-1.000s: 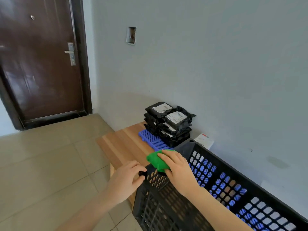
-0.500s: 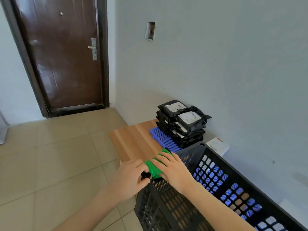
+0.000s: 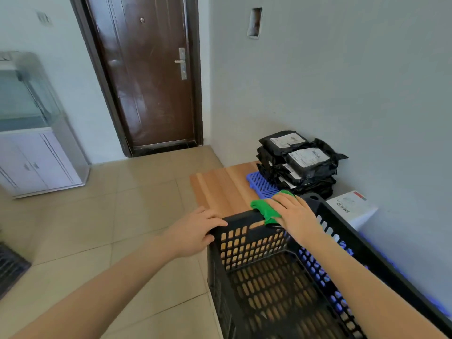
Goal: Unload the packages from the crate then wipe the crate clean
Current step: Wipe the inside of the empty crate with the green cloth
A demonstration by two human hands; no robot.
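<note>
Crate (image 3: pixel 241 219), black plastic, perforated walls and floor, emptied as far as the view shows; sits on the wooden tabletop (image 3: pixel 220 187), long side running beside the wall, left wall at or near the tabletop's left edge (overhang cannot be told). Packages (image 3: pixel 302 165), black with white labels, stacked on the tabletop against the wall just beyond the crate's far end, partly on a blue grid panel (image 3: pixel 261 184). Hands: left hand (image 3: pixel 195 231) grips the far-left corner of the rim, fingers curled over the top and thumb below; right hand (image 3: pixel 297 216) lies flat with fingers spread, pressing a green cloth (image 3: pixel 265 211) onto the far rim beside the handle slot. Step in hand, by judgement: wiping the far rim. Hazards: cloth is pressed, not pinched, so it could bunch or drop through the slot; a forward stroke could shove the crate into the grid panel and the stack; a leftward stroke could walk it off the tabletop edge toward the tiled floor (image 3: pixel 122 204) if the left grip slackens. Clearance: open floor to the left; tight on the right, where a white box (image 3: pixel 349 207) lies between crate and wall; little room ahead.
</note>
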